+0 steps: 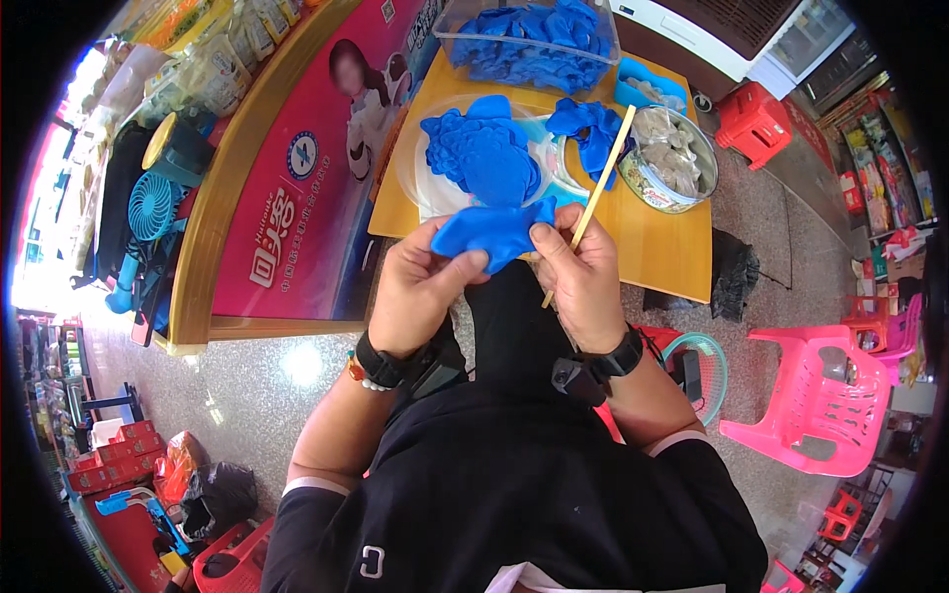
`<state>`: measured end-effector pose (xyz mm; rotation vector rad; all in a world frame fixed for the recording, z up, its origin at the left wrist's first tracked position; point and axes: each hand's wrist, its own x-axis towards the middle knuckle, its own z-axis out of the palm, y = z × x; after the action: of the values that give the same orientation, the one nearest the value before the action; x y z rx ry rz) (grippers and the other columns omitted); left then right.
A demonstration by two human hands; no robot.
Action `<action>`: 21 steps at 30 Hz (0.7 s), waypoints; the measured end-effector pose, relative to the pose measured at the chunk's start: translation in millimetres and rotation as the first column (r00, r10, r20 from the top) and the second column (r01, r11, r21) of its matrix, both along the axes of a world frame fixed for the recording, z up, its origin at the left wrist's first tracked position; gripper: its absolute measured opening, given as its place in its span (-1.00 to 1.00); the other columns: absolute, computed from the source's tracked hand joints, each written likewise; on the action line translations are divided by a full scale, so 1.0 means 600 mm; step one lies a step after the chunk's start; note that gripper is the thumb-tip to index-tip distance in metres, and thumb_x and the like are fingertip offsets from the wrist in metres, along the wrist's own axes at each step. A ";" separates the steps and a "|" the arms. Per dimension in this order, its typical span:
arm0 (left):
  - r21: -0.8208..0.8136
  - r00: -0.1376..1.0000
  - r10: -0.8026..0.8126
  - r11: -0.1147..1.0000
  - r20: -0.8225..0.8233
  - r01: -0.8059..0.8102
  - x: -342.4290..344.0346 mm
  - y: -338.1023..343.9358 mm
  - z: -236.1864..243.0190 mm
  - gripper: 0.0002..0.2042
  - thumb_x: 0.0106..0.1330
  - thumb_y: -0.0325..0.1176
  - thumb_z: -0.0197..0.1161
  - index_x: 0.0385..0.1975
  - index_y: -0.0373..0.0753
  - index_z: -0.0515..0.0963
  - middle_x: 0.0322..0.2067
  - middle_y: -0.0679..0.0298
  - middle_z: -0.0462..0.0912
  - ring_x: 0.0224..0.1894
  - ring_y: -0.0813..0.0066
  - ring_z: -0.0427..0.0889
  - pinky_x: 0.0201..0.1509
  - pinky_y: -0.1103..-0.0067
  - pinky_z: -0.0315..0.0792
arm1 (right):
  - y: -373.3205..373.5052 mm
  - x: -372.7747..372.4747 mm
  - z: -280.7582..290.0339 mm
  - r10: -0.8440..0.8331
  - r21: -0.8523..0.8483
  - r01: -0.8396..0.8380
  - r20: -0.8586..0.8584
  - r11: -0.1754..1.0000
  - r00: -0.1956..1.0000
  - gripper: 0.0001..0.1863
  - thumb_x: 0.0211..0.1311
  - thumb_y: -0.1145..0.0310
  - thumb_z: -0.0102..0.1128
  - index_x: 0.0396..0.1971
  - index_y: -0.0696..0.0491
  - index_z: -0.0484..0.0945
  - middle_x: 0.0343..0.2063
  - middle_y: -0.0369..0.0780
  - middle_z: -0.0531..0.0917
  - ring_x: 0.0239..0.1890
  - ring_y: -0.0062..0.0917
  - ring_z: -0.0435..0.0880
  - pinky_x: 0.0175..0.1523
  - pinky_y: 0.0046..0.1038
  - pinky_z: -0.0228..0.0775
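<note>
Stretched between my hands is a limp, blue, petal-like piece of soft sheet (494,232); its exact kind I cannot tell. My left hand (410,287) pinches its left end between thumb and fingers. At the right end, my right hand (581,272) grips the same piece and also keeps a long yellow stick (610,170) slanting up between its fingers. Just beyond, a layered pile of similar blue pieces (484,158) rests on a clear round tray (410,178). Right of that pile, more crumpled blue pieces (590,133) lie partly behind the stick.
On the wooden table (682,252) stand a clear bin (613,49) full of blue pieces, a blue basket (625,74) and a round tin (667,198) holding pale scraps. A pink-panelled counter (297,198) borders the left. Pink chair (820,395) and red stool (753,124) are at right.
</note>
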<state>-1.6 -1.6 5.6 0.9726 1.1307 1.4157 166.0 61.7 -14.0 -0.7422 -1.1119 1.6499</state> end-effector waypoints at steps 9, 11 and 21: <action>0.501 0.807 0.279 0.865 -0.520 0.024 -0.017 -0.023 0.089 -0.88 0.23 -0.55 0.13 -0.28 -0.37 0.57 -0.41 0.19 0.59 -0.31 0.48 0.55 -0.20 0.60 0.45 | 0.016 0.039 -0.014 -0.119 -0.132 0.105 -0.097 0.986 0.988 -0.85 0.27 0.39 0.18 -0.36 0.03 0.37 -0.69 -0.47 0.31 -0.74 -0.86 0.15 -0.67 -0.70 -0.10; 0.613 0.750 0.243 0.745 -0.615 0.262 -0.017 -0.053 0.133 -0.88 0.15 -0.56 0.21 -0.32 -0.33 0.60 -0.47 0.23 0.57 -0.44 0.43 0.55 -0.29 0.60 0.48 | 0.011 0.053 -0.024 -0.126 -0.166 0.117 -0.044 0.979 0.991 -0.85 0.26 0.38 0.19 -0.39 0.01 0.37 -0.70 -0.48 0.28 -0.75 -0.84 0.15 -0.67 -0.70 -0.10; 0.257 0.700 -0.380 0.739 -0.604 0.622 0.004 -0.108 0.292 -0.60 0.32 0.09 0.02 0.06 0.10 0.49 -0.36 0.37 0.52 -0.41 0.43 0.43 -0.41 0.35 0.51 | 0.007 0.052 -0.060 -0.090 -0.269 0.064 -0.085 0.961 0.992 -0.87 0.28 0.45 0.14 -0.39 -0.03 0.36 -0.65 -0.47 0.30 -0.74 -0.83 0.15 -0.66 -0.70 -0.09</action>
<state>0.9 -66.5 180.9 1.9367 0.7831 0.9601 197.4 65.8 -50.1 -0.8554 -0.7916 1.7692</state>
